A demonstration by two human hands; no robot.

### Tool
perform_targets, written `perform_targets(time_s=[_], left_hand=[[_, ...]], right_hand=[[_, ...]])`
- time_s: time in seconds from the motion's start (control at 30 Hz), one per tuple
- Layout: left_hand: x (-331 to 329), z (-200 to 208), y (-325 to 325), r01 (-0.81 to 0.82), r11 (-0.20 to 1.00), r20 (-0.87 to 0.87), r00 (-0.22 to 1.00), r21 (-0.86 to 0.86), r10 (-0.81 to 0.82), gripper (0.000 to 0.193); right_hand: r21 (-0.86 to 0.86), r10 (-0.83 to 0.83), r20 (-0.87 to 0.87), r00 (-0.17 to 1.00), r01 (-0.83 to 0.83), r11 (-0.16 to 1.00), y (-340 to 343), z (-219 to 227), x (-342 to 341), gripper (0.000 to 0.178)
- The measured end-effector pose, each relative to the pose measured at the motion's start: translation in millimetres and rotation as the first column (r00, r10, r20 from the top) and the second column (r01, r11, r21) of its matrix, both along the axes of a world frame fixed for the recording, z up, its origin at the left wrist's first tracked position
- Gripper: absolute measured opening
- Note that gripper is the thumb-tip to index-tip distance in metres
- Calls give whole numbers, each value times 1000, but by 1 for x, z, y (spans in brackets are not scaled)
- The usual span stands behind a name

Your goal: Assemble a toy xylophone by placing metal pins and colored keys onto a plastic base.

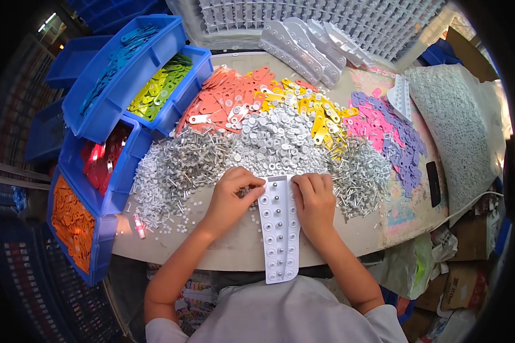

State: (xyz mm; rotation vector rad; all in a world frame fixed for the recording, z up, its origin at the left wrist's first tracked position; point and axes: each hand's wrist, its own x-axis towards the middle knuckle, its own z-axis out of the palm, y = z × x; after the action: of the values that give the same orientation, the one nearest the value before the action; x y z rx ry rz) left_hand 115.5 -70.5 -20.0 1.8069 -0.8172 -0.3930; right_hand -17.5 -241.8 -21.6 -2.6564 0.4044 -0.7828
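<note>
A long white plastic strip (281, 240) lies upright before me, its lower end hanging over the table's near edge against my shirt. Round sockets run along both its sides, with a middle row of small metal pins. At its upper left edge, my left hand (230, 199) is closed, thumb and forefinger pinching there. My right hand (316, 201) grips the upper right edge with curled fingers, its thumb along the side. Just beyond the strip is a heap of grey-white round caps (277, 137). Metal rivets are piled on the left (197, 163) and the right (360, 177).
Coral tags (229, 94), yellow tags (320, 114), pink tags (367, 123) and purple tags (403, 148) cover the far table. Blue bins (111, 123) of coloured tags stand at left. More white strips (303, 51) stack behind; a bulging clear bag (458, 120) stands at right.
</note>
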Motion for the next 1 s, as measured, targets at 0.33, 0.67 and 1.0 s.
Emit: perform_targets(time_s=[0.33,0.67,1.0], left_hand=[[3,-1,-5,44,999,-253,966,-9,-45,10],[7,4,31,-304,953,-103,947,2,303,30],[-20,13,11,-162,983,-43,986,-83,159,29]], right_hand=[[28,22,11,1000,-22,999,-5,-3,-6,10],[928,84,307,948,-318,195,-55,89,-52,28],[150,121,823,-555,8,-989,48,193,-77,45]])
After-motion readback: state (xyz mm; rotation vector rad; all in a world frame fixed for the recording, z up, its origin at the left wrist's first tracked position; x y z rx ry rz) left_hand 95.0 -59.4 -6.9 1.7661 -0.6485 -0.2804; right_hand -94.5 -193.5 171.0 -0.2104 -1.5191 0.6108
